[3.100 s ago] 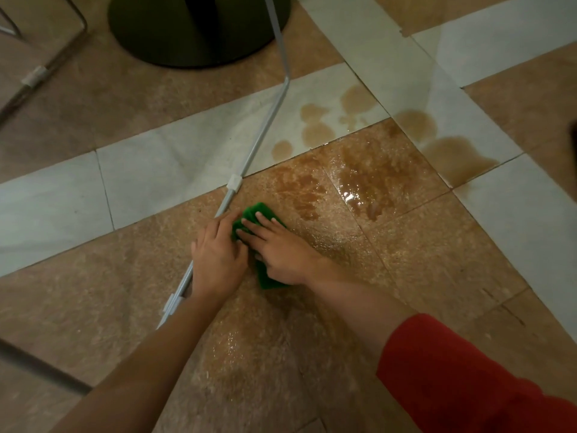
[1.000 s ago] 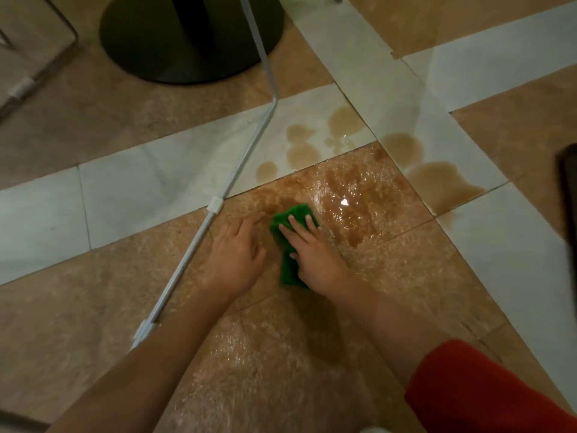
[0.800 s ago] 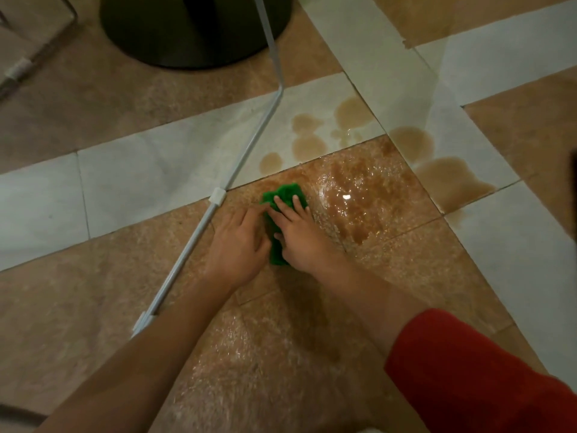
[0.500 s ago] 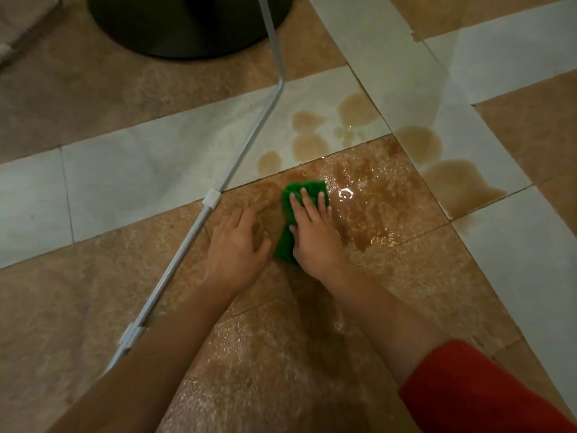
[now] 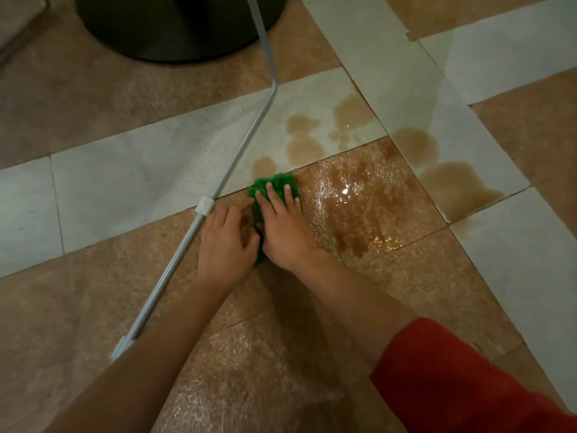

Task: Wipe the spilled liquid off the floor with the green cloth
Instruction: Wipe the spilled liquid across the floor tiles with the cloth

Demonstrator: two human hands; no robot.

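My right hand [image 5: 282, 228] is palm down on the green cloth [image 5: 276, 182], fingers straight and slightly spread, pressing it flat to the floor [image 5: 109, 182]. Nothing is curled round it. The cloth is bunched under the palm; only its far end and a strip on the left side show. It sits on the brown tile right at the seam with the white tile band.

My left hand [image 5: 224, 242] lies flat on the brown tile just left of the cloth, fingers loose and extended, the tips up against the cloth's left edge. I can't tell whether they catch it.

The spilled liquid [image 5: 352, 214] is a wide glossy brown patch on the brown tile, starting just right of my right fingertips. More puddles [image 5: 304, 142] sit on the white tile just beyond the cloth, and a bigger puddle [image 5: 456, 182] lies far right on the diagonal white band.

A white bent tube [image 5: 237, 157] runs diagonally close along my left hand's outer side, with a white clip [image 5: 204, 205] near the fingertips. That side is tight. A black round base [image 5: 178, 26] stands far off at the top. There is open tile to the right and toward me; the near tile looks wet and streaky. A red sleeve [image 5: 452, 379] is at lower right.
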